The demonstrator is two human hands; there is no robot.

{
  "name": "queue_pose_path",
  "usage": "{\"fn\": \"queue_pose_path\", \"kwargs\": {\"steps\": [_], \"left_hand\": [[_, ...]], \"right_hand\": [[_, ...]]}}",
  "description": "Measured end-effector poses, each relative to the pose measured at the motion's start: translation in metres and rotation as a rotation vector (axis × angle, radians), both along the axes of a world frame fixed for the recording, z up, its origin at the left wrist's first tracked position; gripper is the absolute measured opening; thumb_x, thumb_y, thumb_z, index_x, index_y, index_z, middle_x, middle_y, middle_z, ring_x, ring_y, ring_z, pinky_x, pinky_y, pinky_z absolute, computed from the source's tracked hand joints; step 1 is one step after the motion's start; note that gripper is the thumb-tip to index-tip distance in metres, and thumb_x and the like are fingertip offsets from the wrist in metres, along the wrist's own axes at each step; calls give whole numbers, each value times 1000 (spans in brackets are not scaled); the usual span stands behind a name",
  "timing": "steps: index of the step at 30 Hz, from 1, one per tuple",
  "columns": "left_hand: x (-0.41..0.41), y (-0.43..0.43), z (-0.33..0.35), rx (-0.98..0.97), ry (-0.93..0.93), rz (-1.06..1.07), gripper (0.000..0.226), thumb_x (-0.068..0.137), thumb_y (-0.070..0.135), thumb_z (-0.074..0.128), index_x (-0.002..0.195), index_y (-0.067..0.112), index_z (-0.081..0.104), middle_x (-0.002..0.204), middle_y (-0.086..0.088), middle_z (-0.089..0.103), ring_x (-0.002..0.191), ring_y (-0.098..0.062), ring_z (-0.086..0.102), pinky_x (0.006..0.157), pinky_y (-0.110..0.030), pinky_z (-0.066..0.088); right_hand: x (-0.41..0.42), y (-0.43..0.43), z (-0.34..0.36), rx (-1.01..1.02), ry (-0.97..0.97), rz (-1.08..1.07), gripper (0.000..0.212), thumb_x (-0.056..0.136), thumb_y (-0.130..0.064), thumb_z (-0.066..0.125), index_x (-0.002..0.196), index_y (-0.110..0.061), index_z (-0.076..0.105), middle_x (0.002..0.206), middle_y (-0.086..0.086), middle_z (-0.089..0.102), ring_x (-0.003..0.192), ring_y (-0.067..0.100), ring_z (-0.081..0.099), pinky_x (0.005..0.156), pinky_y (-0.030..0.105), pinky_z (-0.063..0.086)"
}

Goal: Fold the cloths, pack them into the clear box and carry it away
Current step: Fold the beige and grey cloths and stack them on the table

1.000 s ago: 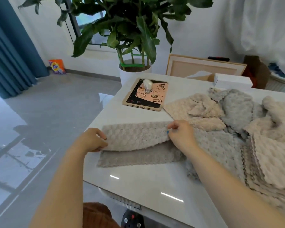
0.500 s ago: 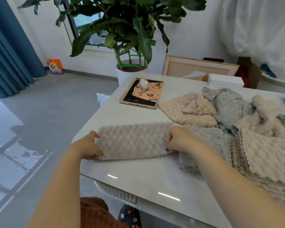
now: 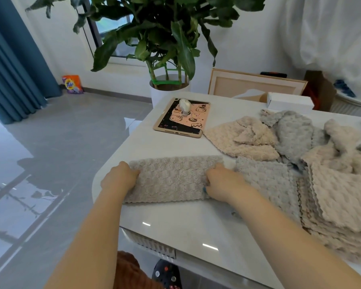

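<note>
A beige bubble-textured cloth (image 3: 171,178), folded in half into a long strip, lies flat near the table's left front corner. My left hand (image 3: 119,177) grips its left end with curled fingers. My right hand (image 3: 222,183) holds its right end, fingers curled onto the fabric. Just to the right, a grey cloth (image 3: 263,180) lies flat. A stack of folded cloths (image 3: 342,205) sits at the right edge. Loose crumpled beige and grey cloths (image 3: 290,138) are heaped behind it. No clear box is in view.
The white table (image 3: 186,228) carries a tablet in a pink cartoon case (image 3: 182,119) with a small white object on it, and a white carton (image 3: 289,102). A potted plant (image 3: 169,88) and a framed board (image 3: 254,84) stand behind. Grey floor lies left.
The upper half of the cloth came down toward me onto the lower half, so the strip now lies flat and doubled. Both hands followed and now hold its two ends.
</note>
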State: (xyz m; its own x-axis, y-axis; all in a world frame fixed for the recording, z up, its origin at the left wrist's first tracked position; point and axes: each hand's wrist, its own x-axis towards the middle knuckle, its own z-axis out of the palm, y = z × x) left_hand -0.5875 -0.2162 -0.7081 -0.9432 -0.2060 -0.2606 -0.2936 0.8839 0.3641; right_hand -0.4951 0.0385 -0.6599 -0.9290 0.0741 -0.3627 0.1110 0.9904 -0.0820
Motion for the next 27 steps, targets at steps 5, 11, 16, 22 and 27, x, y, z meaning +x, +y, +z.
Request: {"fn": "queue_pose_path", "kwargs": {"steps": [5,11,16,22,27], "left_hand": [[-15,-7,-3,79,-14,9,47,89,40,55,104,-5,60,99,-25,65,88,-38,61,72,-36,46],[-11,1,10,151,-2,7,38,82,24,65,101,-9,57,70,-15,55,63,-25,53,54,-28,38],[-11,1,14,205,-157,-18,38,76,24,78,90,-2,55,89,-17,58,83,-28,56,68,-32,44],[-11,-9,18,304,-5,39,18,79,17,67,84,2,58,92,-21,62,84,-33,58,72,-37,48],[-4,13,28,359,52,18,43,88,24,58,126,4,49,122,-18,55,104,-33,54,84,-38,46]], "right_hand": [[-1,-6,4,241,183,133,28,90,-18,49,116,-15,58,125,8,48,124,31,35,100,43,30],[-1,-25,-55,-10,141,90,68,99,-54,15,154,-15,-1,161,6,-6,148,26,-7,119,48,4],[4,-20,-70,-59,166,60,68,97,-57,8,153,-23,-11,159,0,-20,146,23,-18,117,50,-9],[-2,-24,-66,-65,370,83,75,86,-59,-5,153,-25,-1,161,3,-9,147,24,-13,116,48,-9],[-9,-21,-72,-205,157,53,64,97,-57,15,153,-30,-3,160,-2,-17,146,22,-19,118,51,-8]]}}
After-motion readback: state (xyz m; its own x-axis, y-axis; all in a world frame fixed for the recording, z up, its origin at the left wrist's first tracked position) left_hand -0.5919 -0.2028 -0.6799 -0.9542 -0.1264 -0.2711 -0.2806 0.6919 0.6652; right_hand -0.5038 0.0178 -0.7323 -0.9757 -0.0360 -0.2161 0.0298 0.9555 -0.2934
